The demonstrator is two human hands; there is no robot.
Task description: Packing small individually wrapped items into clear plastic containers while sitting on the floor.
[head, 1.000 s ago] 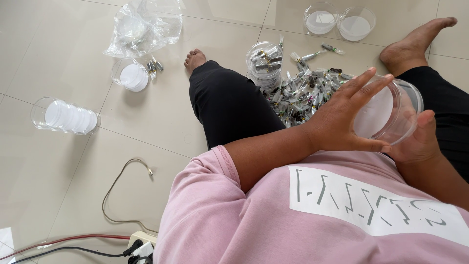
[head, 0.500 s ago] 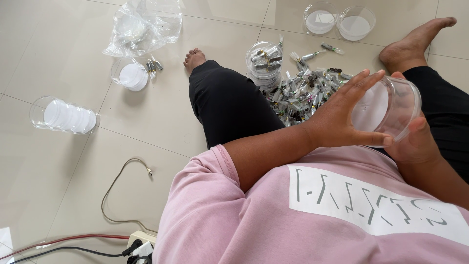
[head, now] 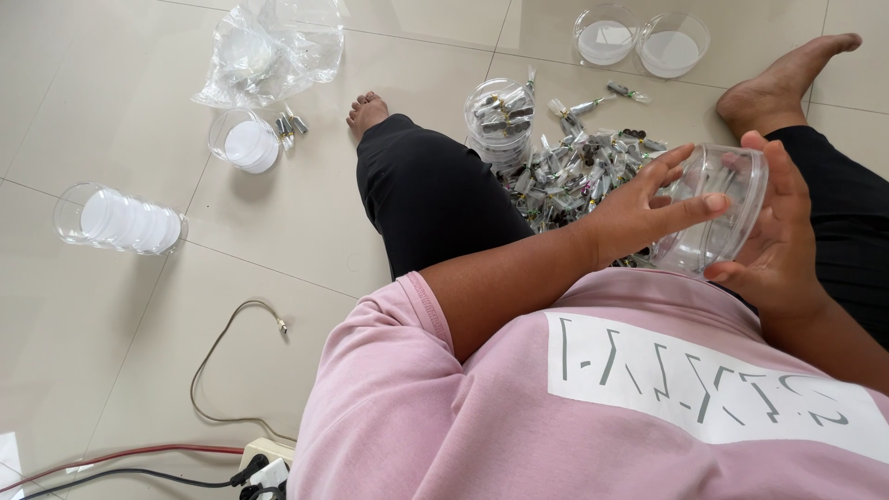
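Glossy beige tile floor [head: 111,370], daylit

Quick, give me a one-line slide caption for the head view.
Seated on tile, both hands, left and right, hold a clear jar above a pile of packets.

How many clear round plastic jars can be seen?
6: one in both hands, one filled beside the pile, two at top, two on the left floor. The bag may hide more.

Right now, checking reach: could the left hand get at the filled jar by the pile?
Probably yes: the left hand rests on the clear jar, and the filled jar stands just beyond the pile, nothing between.
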